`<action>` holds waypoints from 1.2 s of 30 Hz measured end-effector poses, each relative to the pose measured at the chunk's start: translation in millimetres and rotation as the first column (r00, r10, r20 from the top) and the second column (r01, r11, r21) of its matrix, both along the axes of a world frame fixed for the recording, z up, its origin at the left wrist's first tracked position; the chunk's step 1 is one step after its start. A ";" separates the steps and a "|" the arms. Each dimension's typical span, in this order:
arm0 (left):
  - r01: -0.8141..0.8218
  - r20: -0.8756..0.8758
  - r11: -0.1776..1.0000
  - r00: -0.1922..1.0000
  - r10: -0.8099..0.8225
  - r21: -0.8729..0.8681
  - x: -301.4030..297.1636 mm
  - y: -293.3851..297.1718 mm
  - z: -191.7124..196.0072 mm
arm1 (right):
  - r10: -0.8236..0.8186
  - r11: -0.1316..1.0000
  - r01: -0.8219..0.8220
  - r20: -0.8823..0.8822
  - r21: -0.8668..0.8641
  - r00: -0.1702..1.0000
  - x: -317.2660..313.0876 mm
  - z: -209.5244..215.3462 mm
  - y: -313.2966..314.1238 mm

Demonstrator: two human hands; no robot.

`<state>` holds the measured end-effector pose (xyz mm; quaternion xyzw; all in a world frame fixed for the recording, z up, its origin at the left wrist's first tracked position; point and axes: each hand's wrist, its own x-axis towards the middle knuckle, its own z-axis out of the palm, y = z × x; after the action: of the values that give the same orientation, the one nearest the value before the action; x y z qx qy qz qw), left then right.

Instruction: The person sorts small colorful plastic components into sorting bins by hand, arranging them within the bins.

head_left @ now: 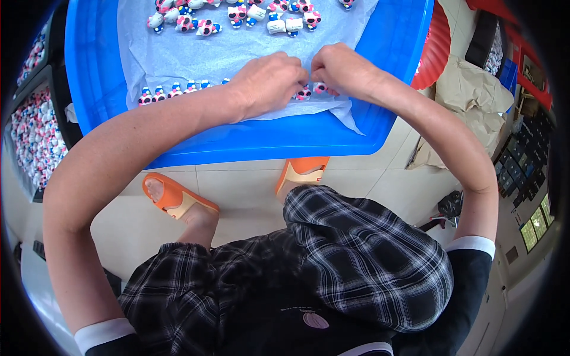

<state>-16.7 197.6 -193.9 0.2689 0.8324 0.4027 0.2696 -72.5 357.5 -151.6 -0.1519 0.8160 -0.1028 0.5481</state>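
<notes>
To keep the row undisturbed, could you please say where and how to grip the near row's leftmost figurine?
Perhaps pinch the leftmost figurine around its middle, coming from above and the left: it is small, its left side is open, and the next figurine sits close on its right.

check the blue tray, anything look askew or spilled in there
The paper liner is creased, its near right corner jutting in a point over the blue tray. The far figurines lie jumbled at different angles, unlike the neat near row of figurines. I see no spill.
</notes>
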 end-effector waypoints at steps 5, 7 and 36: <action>0.256 -0.097 0.959 0.959 -0.268 -0.118 4.5 -1.9 1.4 | 0.210 0.977 -0.206 -0.127 0.048 0.969 14.1 -22.9 6.6; 0.257 -0.098 0.960 0.958 -0.268 -0.113 6.7 -3.3 -2.1 | 0.175 0.985 -0.174 -0.110 0.017 0.978 15.2 -23.2 4.3; 0.427 0.181 0.899 0.880 -0.438 0.097 -12.8 15.8 12.2 | 0.615 0.744 -0.667 -0.441 0.048 0.654 13.5 4.1 21.5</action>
<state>-29.5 213.4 -181.7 0.4138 0.7089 0.3796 0.4268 -59.0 379.0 -147.5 -0.4809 0.8013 0.0852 0.3455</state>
